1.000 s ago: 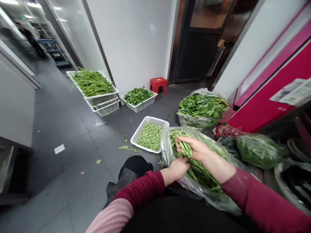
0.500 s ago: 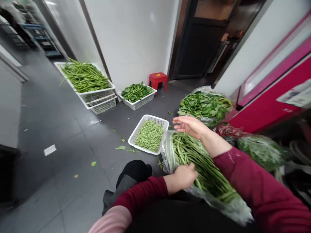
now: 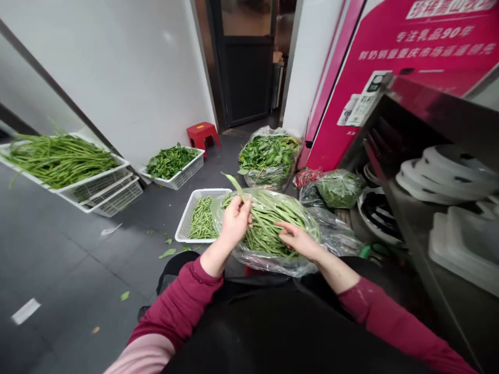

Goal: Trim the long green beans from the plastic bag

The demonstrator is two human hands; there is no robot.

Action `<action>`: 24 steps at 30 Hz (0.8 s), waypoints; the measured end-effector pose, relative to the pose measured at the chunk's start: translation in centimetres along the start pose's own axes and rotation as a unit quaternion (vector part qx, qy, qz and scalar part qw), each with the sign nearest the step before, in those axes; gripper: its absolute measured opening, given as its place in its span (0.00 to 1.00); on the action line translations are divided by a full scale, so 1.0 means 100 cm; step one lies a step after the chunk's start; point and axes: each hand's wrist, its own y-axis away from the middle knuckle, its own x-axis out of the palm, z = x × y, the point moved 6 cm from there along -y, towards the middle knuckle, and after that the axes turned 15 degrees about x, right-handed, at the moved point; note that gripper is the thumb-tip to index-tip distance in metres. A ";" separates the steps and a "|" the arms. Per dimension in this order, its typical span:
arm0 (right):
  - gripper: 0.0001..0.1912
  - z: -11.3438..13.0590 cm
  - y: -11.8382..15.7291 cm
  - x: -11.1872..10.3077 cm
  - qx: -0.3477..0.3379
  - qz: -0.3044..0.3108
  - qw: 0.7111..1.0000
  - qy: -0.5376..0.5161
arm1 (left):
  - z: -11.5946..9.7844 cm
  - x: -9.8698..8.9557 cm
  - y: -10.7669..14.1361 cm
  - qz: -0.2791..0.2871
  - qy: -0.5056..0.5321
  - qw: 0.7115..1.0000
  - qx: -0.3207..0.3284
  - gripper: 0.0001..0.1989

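Observation:
My left hand [image 3: 236,220] is closed around a few long green beans [image 3: 236,185], whose pale ends stick up above the fingers. It hovers over the left part of an opened clear plastic bag [image 3: 286,266] full of long beans [image 3: 268,221]. At the bag's right side, my right hand [image 3: 299,241] has its index finger stretched out and the others loosely bent, touching or just above the beans. Just left of the bag stands a white basket [image 3: 184,221] of short cut bean pieces [image 3: 202,218], partly covered by the bag's edge.
Stacked white baskets [image 3: 117,195] with long green stalks [image 3: 66,160] stand left. Beyond are a basket of leafy greens [image 3: 171,161], a red stool [image 3: 203,136] and a bag of leaves [image 3: 271,153]. A metal shelf [image 3: 424,259] with white lids borders the right.
The view has swung right, bringing the shelf in. My left hand has risen from the bag with beans in it; my right hand has come down onto the beans from above the bag's far edge.

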 end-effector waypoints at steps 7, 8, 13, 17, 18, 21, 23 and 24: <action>0.14 -0.018 0.029 0.034 0.078 0.232 0.955 -0.165 | 0.001 -0.012 0.003 -0.100 0.186 0.976 -0.050 0.09; 0.14 -0.018 0.034 0.035 0.085 0.253 0.945 -0.192 | 0.008 -0.017 0.005 -0.119 0.197 0.971 -0.063 0.08; 0.14 -0.018 0.046 0.035 0.101 0.273 0.927 -0.239 | 0.036 -0.033 0.015 -0.165 0.222 0.955 -0.106 0.06; 0.17 -0.022 0.041 0.036 0.097 0.231 0.943 -0.218 | 0.040 -0.041 0.019 -0.165 0.193 0.964 -0.079 0.07; 0.18 -0.023 0.039 0.036 0.091 0.209 0.951 -0.209 | 0.040 -0.043 0.020 -0.166 0.182 0.967 -0.072 0.08; 0.18 -0.024 0.029 0.028 0.050 0.096 0.967 -0.231 | 0.044 -0.045 0.026 -0.170 0.149 0.972 -0.061 0.10; 0.19 -0.022 0.025 0.020 0.017 0.022 0.956 -0.293 | 0.051 -0.042 0.036 -0.169 0.144 0.972 -0.073 0.11; 0.19 -0.021 0.023 0.016 0.005 -0.001 0.945 -0.326 | 0.056 -0.040 0.042 -0.168 0.148 0.971 -0.085 0.11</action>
